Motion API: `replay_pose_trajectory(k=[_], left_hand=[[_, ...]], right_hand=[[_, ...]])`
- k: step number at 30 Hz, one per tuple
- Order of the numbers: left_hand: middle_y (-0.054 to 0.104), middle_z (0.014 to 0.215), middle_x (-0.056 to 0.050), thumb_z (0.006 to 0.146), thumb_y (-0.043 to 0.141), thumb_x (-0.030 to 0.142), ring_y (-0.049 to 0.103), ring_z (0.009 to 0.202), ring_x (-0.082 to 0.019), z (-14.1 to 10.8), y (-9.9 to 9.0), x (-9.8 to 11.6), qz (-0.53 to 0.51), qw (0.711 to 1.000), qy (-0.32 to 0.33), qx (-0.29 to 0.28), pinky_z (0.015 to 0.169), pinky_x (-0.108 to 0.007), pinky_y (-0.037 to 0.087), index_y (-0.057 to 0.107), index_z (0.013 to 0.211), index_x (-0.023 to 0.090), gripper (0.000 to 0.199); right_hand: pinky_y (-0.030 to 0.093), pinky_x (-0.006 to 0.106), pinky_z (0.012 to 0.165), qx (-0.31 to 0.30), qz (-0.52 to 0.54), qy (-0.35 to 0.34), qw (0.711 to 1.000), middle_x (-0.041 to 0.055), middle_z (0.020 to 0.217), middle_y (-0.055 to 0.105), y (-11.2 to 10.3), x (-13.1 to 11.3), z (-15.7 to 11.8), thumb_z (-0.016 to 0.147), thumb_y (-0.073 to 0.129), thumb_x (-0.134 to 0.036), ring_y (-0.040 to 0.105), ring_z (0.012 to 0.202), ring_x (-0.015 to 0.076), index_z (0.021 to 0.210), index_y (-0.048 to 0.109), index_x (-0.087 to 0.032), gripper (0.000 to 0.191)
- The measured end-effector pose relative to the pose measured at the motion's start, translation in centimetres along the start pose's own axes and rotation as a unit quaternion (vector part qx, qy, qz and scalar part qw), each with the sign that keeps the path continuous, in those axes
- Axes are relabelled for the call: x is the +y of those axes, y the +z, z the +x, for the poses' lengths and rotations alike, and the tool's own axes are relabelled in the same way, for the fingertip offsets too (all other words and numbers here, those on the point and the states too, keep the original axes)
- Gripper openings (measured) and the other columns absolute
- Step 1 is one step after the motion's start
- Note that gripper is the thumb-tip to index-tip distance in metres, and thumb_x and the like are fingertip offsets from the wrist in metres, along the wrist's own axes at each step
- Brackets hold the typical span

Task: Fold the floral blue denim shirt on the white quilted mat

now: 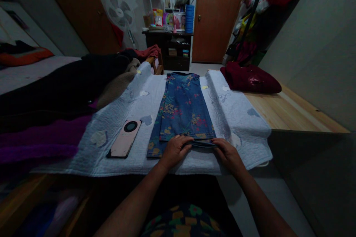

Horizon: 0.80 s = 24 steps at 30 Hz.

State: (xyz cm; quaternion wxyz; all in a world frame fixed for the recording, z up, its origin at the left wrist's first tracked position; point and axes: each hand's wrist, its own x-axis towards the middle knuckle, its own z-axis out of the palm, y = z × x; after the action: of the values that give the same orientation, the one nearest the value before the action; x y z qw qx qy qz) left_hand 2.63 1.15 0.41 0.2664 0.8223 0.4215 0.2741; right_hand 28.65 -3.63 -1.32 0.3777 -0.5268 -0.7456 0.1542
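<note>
Blue denim trousers point(185, 105) with a red and yellow flower print lie folded lengthwise on a pale quilted cover point(144, 107). Their dark waistband is at the far end, and the hems are nearest me. At the left, a lower layer sticks out beyond the upper one. My left hand point(176, 150) grips the near hem from the left, thumb and fingers closed on the cloth. Opposite it, my right hand point(226, 152) pinches the right end of the same edge. Between both hands the hem is slightly raised and bunched. A phone point(125, 139) with a round camera lies to the left.
Dark and purple clothes point(55, 111) are heaped along the left. A folded maroon garment point(250, 77) rests on the wooden board point(283, 109) at the right. Farther back stand a white fan point(121, 12), a dark cabinet point(167, 50) and a brown door point(215, 18).
</note>
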Motion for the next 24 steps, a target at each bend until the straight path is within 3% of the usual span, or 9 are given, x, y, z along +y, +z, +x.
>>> replay_pose_trajectory(k=[6,12,18,21,24], left_hand=[[0.068,0.093,-0.004,0.091,0.056,0.028,0.057,0.09,-0.02,-0.1,-0.2,0.1,0.029,0.999,0.035,-0.03,0.084,-0.033,0.042,0.07,0.11,0.025,0.023],[0.068,0.095,-0.004,0.084,0.067,0.032,0.056,0.093,-0.021,-0.5,-0.1,-0.1,0.06,0.995,0.067,-0.045,0.083,-0.035,0.041,0.074,0.099,0.027,0.017],[0.067,0.094,-0.003,0.086,0.065,0.042,0.056,0.092,-0.02,-0.5,-0.1,0.1,0.076,0.993,0.081,-0.047,0.083,-0.035,0.04,0.074,0.093,0.027,0.019],[0.067,0.091,-0.003,0.093,0.055,0.037,0.056,0.091,-0.019,-0.5,-0.2,0.4,0.084,0.992,0.084,-0.046,0.083,-0.035,0.039,0.074,0.088,0.025,0.023],[0.067,0.09,-0.004,0.093,0.055,0.034,0.056,0.09,-0.019,-0.5,-0.1,0.5,0.091,0.991,0.084,-0.041,0.081,-0.035,0.039,0.073,0.087,0.024,0.021]], right_hand=[[0.054,0.038,0.092,-0.042,-0.035,-0.005,0.999,0.0092,0.113,0.067,-1.0,-0.2,0.3,0.09,0.053,-0.024,0.065,0.103,0.0218,0.098,0.07,-0.022,0.019],[0.054,0.036,0.086,-0.093,-0.096,-0.005,0.991,0.007,0.096,0.069,-2.2,-3.4,1.6,0.085,0.051,-0.015,0.066,0.09,0.0207,0.088,0.071,-0.021,0.021],[0.046,0.043,0.103,-0.009,-0.117,-0.015,0.993,0.011,0.127,0.061,1.7,-4.2,3.0,0.094,0.044,-0.02,0.056,0.119,0.0235,0.116,0.063,-0.02,0.029],[0.035,0.051,0.11,-0.037,-0.167,-0.017,0.985,0.0117,0.144,0.05,3.7,-3.4,2.8,0.093,0.047,-0.021,0.042,0.135,0.0274,0.132,0.054,-0.02,0.039],[0.028,0.056,0.112,-0.085,-0.216,-0.013,0.973,0.0101,0.15,0.042,4.3,-2.8,2.3,0.093,0.05,-0.024,0.035,0.14,0.0295,0.141,0.046,-0.023,0.048]])
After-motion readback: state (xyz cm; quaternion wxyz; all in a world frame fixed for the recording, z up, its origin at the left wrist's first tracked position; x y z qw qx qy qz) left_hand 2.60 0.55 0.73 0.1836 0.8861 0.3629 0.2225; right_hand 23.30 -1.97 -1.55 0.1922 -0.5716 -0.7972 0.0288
